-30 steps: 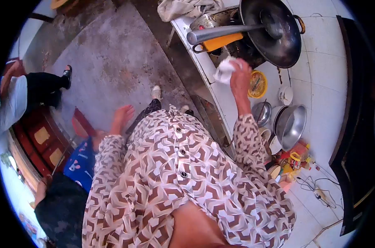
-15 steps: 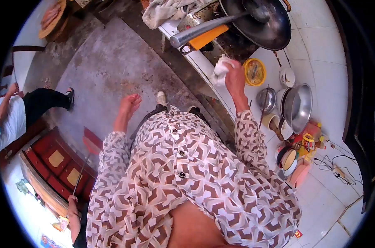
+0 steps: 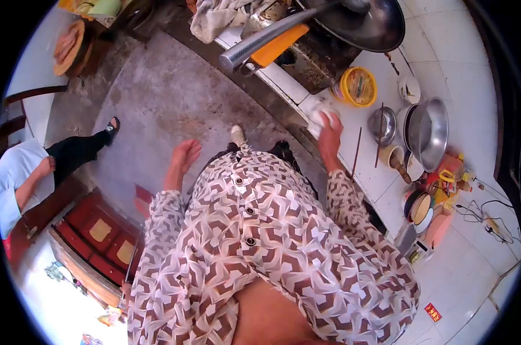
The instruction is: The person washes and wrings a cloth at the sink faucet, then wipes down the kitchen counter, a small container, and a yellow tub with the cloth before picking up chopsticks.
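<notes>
My right hand [image 3: 330, 138] is closed on a white cloth [image 3: 319, 114] at the front edge of the white tiled counter [image 3: 368, 187]. Beyond the cloth stands a yellow-rimmed tub [image 3: 358, 87], beside the dirty stove [image 3: 319, 70]. My left hand [image 3: 185, 154] hangs over the floor, fingers loosely curled, with nothing visible in it. Two thin sticks, one of them a dark chopstick [image 3: 357, 153], lie to the right of my right hand.
A dark wok [image 3: 375, 29] and an orange-handled tool [image 3: 279, 46] are at the stove. Metal bowls [image 3: 427, 133], cups and packets line the counter's back. A person in black trousers [image 3: 79, 150] is at the left, near a red cabinet [image 3: 102, 230].
My right hand and the cloth have moved from beside the stove to the counter's front edge. My left hand has curled its fingers. The view has shifted, and the stove now sits higher.
</notes>
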### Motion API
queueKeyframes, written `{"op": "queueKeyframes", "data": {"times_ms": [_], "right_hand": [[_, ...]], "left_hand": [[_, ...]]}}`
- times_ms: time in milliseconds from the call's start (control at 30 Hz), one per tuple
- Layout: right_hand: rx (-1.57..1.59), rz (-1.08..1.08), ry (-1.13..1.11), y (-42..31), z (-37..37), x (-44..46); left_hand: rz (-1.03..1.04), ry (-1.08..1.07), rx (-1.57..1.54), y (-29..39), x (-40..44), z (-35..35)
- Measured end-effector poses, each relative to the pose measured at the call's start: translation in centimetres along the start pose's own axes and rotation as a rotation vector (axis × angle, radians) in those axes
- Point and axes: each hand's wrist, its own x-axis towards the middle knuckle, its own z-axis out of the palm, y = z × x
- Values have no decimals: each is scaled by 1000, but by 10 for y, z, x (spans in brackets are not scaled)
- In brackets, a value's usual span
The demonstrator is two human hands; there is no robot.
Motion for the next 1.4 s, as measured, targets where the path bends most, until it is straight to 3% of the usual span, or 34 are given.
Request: {"op": "queueKeyframes", "data": {"times_ms": [33, 167, 300, 367, 500, 533, 633, 767, 900, 1000, 1167, 1300, 1400], "right_hand": [[10, 167, 4, 8, 6, -10], [197, 261, 176, -26, 43, 2], [167, -17, 199, -113, 65, 61], [134, -19, 151, -123, 60, 72], [171, -164, 50, -72, 26, 21], [170, -125, 140, -50, 22, -5], [-15, 305, 176, 14, 5, -78], [32, 416, 332, -12, 14, -67], [232, 106, 177, -85, 29, -7], [252, 55, 96, -76, 6, -8], [149, 330, 226, 3, -13, -81], [192, 463, 419, -35, 17, -39], [343, 247, 266, -67, 22, 20]], "left_hand": [[5, 7, -1, -2, 1, -6], [-56, 45, 8, -13, 9, -31], [-71, 31, 12, -11, 11, -29], [-57, 7, 22, -4, 8, -19], [-99, -35, 118, 6, 12, -20], [-93, -34, 131, 10, 12, -17], [-96, -35, 161, 11, 9, -16], [-166, -50, 220, 10, 23, -37], [-143, -52, 274, 26, 27, -31], [-71, -78, 298, 48, 25, -16], [-98, -36, 289, 51, 22, -19], [-122, -98, 334, 45, 27, -18], [-8, -184, 549, 51, 29, 39]]}}
